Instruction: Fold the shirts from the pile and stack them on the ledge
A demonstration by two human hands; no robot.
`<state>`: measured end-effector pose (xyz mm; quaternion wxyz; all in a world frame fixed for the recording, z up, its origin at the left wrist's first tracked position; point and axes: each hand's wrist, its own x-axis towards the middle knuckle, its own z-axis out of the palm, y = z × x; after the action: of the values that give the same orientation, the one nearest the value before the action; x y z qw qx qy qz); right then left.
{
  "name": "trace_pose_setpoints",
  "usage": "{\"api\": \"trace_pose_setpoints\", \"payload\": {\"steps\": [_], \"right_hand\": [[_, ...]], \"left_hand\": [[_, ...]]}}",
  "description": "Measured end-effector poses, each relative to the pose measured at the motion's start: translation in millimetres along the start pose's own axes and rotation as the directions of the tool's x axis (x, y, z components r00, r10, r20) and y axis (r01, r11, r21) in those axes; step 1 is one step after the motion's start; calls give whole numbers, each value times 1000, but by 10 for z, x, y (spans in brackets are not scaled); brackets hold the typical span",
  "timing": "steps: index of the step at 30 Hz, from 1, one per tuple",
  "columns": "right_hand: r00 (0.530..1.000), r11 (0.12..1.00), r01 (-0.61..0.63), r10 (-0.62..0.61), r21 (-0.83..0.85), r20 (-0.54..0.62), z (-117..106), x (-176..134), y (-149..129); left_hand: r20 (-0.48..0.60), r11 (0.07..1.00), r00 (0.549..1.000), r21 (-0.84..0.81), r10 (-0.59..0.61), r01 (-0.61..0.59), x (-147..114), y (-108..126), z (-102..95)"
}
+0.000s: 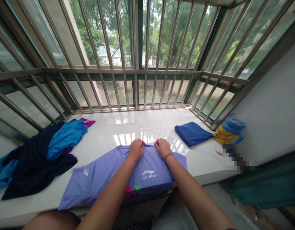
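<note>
A lavender T-shirt (101,175) with a white LI-NING print lies spread on the white sill, its lower part hanging over the front edge. My left hand (137,149) is closed on the shirt's collar, fingertips pinching the cloth. On the other side of the neckline my right hand (163,148), with a bracelet at the wrist, also has its fingers closed on the collar. The fingertips of both hands are partly hidden. One sleeve points left and the other shows beyond my right forearm.
A pile of dark and bright blue clothes (39,156) lies at the left. To the right are a folded blue garment (194,133), a blue and yellow cup (230,131) and a blurred-out item. Metal window bars (122,72) enclose the white sill (109,127).
</note>
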<state>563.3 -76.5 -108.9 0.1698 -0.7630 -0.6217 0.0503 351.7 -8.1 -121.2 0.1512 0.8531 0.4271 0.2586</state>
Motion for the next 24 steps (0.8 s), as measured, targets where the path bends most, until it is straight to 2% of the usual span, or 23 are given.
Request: {"api": "trace_pose_setpoints", "payload": {"steps": [10, 17, 24], "right_hand": [[1000, 1000, 2, -1, 22, -2, -24, -19, -9], [993, 989, 104, -110, 110, 47, -46, -45, 26], [994, 988, 109, -111, 109, 15, -21, -43, 34]], "left_hand": [[11, 1000, 1000, -8, -19, 19, -2, -3, -3], [-13, 997, 997, 1, -73, 73, 4, 27, -31], [-17, 996, 996, -12, -84, 83, 9, 32, -34]]}}
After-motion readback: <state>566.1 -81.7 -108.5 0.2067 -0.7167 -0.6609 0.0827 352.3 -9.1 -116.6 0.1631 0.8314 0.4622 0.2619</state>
